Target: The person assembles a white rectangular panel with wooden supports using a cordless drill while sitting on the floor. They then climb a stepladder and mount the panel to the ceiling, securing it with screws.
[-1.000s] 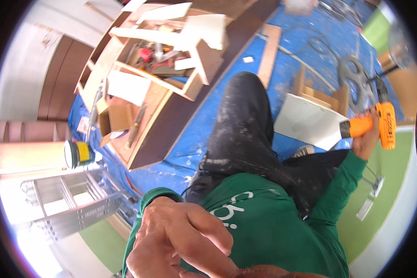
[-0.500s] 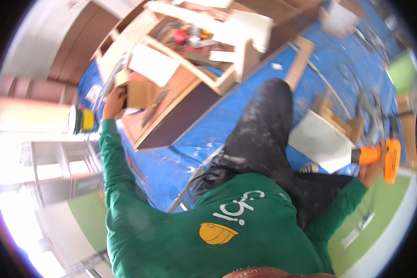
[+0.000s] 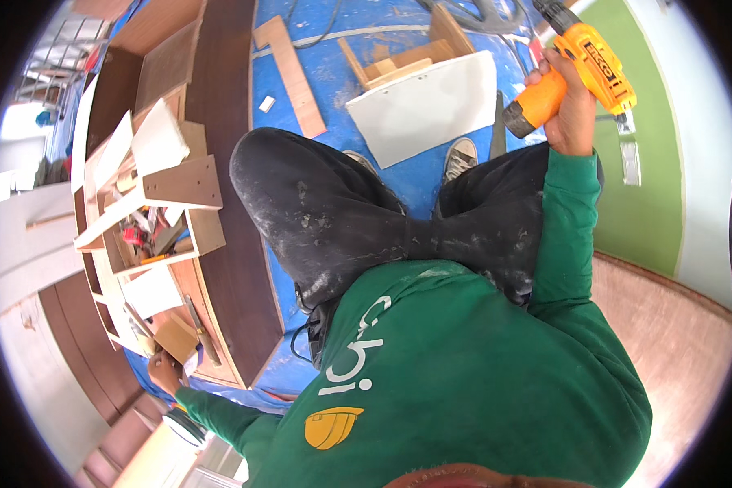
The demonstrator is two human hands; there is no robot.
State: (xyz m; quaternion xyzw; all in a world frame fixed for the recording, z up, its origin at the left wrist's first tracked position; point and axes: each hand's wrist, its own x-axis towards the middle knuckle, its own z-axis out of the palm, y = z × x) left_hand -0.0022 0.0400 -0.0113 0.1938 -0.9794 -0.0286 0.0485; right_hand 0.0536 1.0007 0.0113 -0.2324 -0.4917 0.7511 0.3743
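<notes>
My right hand (image 3: 576, 118) is wrapped around the grip of an orange cordless drill (image 3: 600, 71), raised at the right with its black chuck pointing up and away. At the far left, my left hand (image 3: 164, 374) is beside a small brown cardboard box (image 3: 177, 336), its fingers curled together near the box's edge. Whatever those fingers may hold is too small to make out. The box sits on the end of a wooden cabinet (image 3: 234, 195) lying on the floor. Next to the box lies a long, narrow tool (image 3: 202, 329) with a dark blade.
A wooden tray (image 3: 180, 195) of jumbled tools stands on the cabinet, near white board pieces (image 3: 159, 138). Beyond my feet, a white-faced wooden piece (image 3: 427, 107) and a plank (image 3: 291, 77) lie on the blue sheet (image 3: 333, 57). A green wall (image 3: 647, 154) is at the right.
My view and body have turned to the right, so the cabinet now appears further left. The drill has swung up and forward in my right hand. My left hand stays by the cardboard box.
</notes>
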